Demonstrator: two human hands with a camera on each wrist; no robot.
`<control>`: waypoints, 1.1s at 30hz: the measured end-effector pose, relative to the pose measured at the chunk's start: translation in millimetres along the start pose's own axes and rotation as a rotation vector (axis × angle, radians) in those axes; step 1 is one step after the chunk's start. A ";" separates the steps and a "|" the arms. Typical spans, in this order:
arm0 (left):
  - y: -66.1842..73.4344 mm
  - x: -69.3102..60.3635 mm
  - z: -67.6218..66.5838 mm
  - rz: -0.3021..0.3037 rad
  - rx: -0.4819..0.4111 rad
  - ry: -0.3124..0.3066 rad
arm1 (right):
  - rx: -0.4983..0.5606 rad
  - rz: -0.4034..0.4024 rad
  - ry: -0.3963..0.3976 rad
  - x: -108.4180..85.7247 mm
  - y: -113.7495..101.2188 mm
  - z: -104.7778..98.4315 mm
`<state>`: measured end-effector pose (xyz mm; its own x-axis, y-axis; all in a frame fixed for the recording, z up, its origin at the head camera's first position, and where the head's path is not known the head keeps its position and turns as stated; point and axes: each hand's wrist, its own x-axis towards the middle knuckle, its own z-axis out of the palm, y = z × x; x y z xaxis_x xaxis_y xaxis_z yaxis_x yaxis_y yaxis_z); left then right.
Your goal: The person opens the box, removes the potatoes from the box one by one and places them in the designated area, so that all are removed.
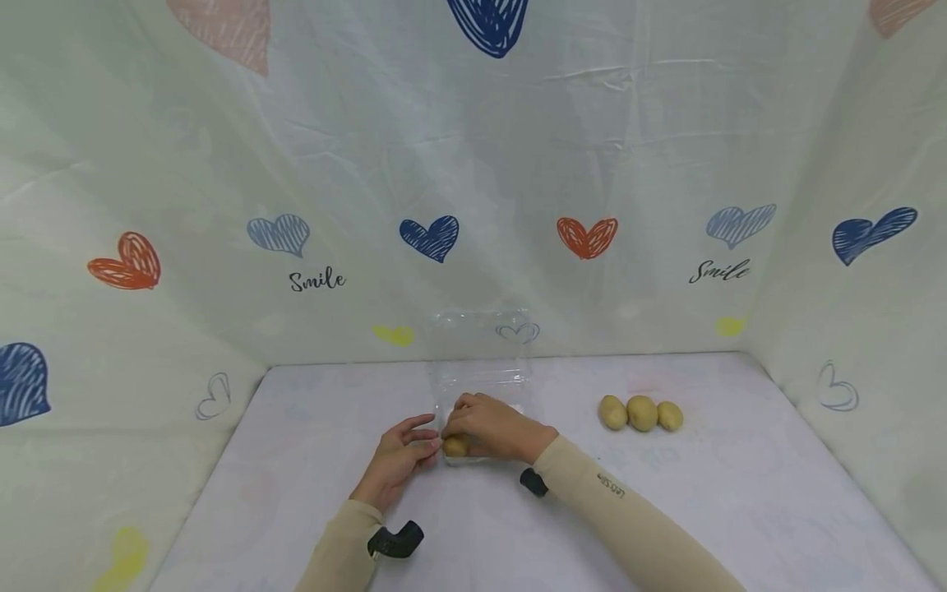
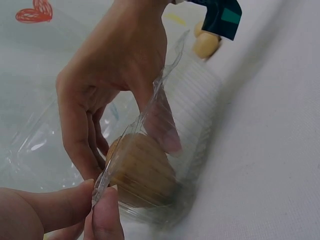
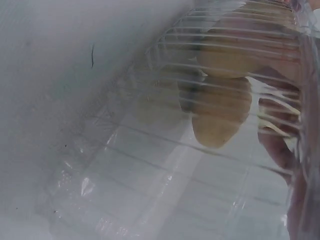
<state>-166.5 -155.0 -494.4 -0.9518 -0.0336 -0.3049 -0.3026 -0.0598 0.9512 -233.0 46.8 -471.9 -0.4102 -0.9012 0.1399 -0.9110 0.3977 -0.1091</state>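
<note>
Head view, nearest first: two beige sleeves [image 1: 636, 518], each with a black device [image 1: 395, 540] at the wrist, reach over the white cloth-covered counter [image 1: 296, 460] to a clear, ribbed plastic container [image 1: 462, 461]. At the container's left edge is the left hand [image 1: 399, 460]; the left wrist view shows its thumb and forefinger pinching the rim. Reaching into the container from its right, the right hand [image 1: 494, 427] has curled fingers and thumb around a yellow-brown, rounded potato [image 1: 455, 446], which sits low behind the container's near wall. The right wrist view looks through the ribs, too blurred to count what lies inside.

The step in hand seems to be seating this potato in the container while the other hand steadies it. The next move probably calls for loosening the grip and lifting out without dragging the thin wall.

Right of the container, well apart, three yellow-brown potatoes [image 1: 642, 413] lie in a row. A clear plastic lid [image 1: 481, 333] stands raised at the container's far side, before a pale heart-printed curtain [image 1: 355, 164].
</note>
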 end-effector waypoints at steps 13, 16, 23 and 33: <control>-3.0 1.3 2.1 0.000 0.003 0.014 | 0.036 0.026 0.096 -26.9 9.5 -14.6; -2.8 1.1 1.6 -0.004 0.000 0.015 | 0.025 0.035 0.130 -37.0 10.4 -22.4; -2.7 1.5 0.0 -0.008 -0.006 0.014 | -0.029 0.045 0.227 -67.2 15.1 -36.0; -0.9 1.3 0.3 -0.001 -0.016 0.009 | -0.118 0.039 0.371 -114.9 24.8 -39.4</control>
<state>-167.6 -154.7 -495.6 -0.9510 -0.0428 -0.3062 -0.3025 -0.0759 0.9501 -210.2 167.0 -451.9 -0.4127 -0.7699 0.4867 -0.8841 0.4672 -0.0105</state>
